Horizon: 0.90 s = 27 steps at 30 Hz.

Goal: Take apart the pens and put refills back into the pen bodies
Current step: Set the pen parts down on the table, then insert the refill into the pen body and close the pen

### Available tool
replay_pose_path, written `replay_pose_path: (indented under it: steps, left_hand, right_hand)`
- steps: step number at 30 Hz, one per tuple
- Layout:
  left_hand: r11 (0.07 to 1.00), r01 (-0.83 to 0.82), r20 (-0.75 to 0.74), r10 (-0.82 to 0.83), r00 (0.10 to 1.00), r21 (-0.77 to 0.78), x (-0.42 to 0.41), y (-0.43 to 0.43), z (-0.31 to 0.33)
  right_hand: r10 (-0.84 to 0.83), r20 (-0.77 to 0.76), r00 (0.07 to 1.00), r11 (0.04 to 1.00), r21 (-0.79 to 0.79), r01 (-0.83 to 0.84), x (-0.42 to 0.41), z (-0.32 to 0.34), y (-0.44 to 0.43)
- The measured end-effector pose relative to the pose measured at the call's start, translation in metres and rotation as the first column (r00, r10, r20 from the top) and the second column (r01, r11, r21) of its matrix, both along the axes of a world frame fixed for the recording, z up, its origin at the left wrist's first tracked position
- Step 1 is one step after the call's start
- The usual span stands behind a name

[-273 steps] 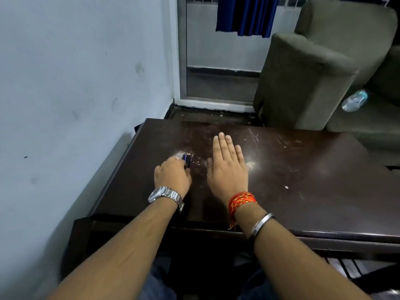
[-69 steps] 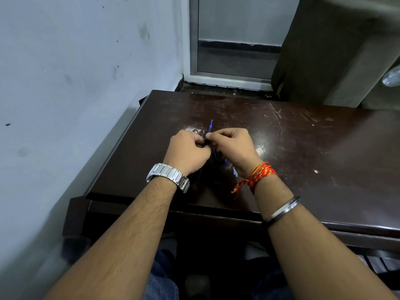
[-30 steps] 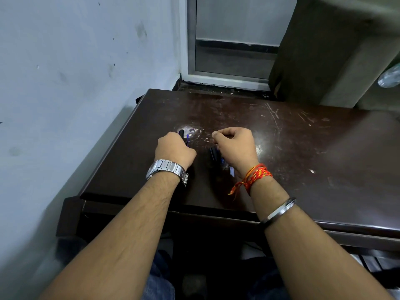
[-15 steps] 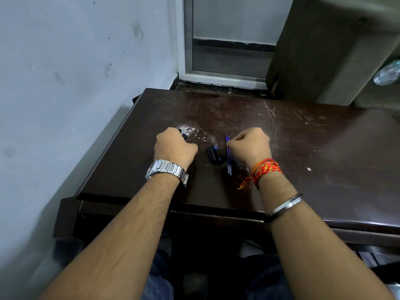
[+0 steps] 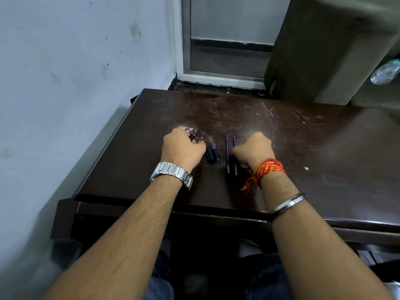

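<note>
My left hand (image 5: 184, 149) is curled into a fist on the dark table (image 5: 303, 148), and a black pen body (image 5: 191, 138) pokes out past its knuckles. Just to its right lie two short dark pen parts with blue ends (image 5: 212, 154). Two thin blue refills (image 5: 227, 152) lie side by side, pointing away from me. My right hand (image 5: 254, 149) is closed beside them, its fingers touching the right refill; whether it grips it is hidden.
A blue-grey wall runs along the table's left edge. A grey-green armchair (image 5: 324, 50) stands behind the table's far right, with a plastic bottle (image 5: 385, 71) on its seat. A door frame (image 5: 225, 74) is straight ahead.
A second blue refill now lies beside the first one. My right hand has shifted slightly right and stays closed next to them. My left fist has not moved.
</note>
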State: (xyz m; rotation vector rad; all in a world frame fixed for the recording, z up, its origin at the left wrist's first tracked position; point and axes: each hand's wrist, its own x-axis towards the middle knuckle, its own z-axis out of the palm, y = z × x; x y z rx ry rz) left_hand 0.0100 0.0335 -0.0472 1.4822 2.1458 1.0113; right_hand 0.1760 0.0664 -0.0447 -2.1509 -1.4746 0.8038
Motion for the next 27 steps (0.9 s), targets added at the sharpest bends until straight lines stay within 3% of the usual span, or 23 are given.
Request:
replay_pose_path:
  steps: [8,11,13,15,18,21,27]
  left_hand:
    - [0.997,0.080,-0.018,-0.080,0.997,0.007,0.003,-0.001,0.000]
    - [0.983,0.181,0.073,-0.182,0.981,0.022,0.004,0.000,-0.001]
    - [0.958,0.286,0.172,-0.286,0.943,0.027,0.007,0.000,-0.002]
    - [0.927,0.374,0.293,-0.359,0.886,0.006,0.010,0.001,-0.004]
    - [0.889,0.457,0.434,-0.412,0.801,0.000,0.012,0.001,-0.009]
    - [0.870,0.493,0.446,-0.444,0.777,0.007,0.012,-0.001,-0.008]
    - [0.856,0.517,0.462,-0.464,0.756,0.015,0.011,-0.004,-0.005]
  right_hand:
    - [0.006,0.055,0.998,0.999,0.036,-0.008,-0.001,-0.002,0.001]
    - [-0.013,0.044,0.999,0.992,0.128,0.007,-0.001,-0.003,0.000]
    - [-0.031,-0.073,0.997,0.969,0.243,0.048,-0.003,-0.003,0.000]
    - [-0.020,-0.316,0.948,0.934,0.331,0.130,-0.009,-0.001,-0.001]
    - [0.056,-0.656,0.753,0.875,0.395,0.279,-0.020,0.007,-0.002]
    - [0.134,-0.730,0.670,0.843,0.439,0.310,-0.026,0.014,-0.005]
    - [0.177,-0.728,0.662,0.839,0.463,0.285,-0.028,0.014,-0.007]
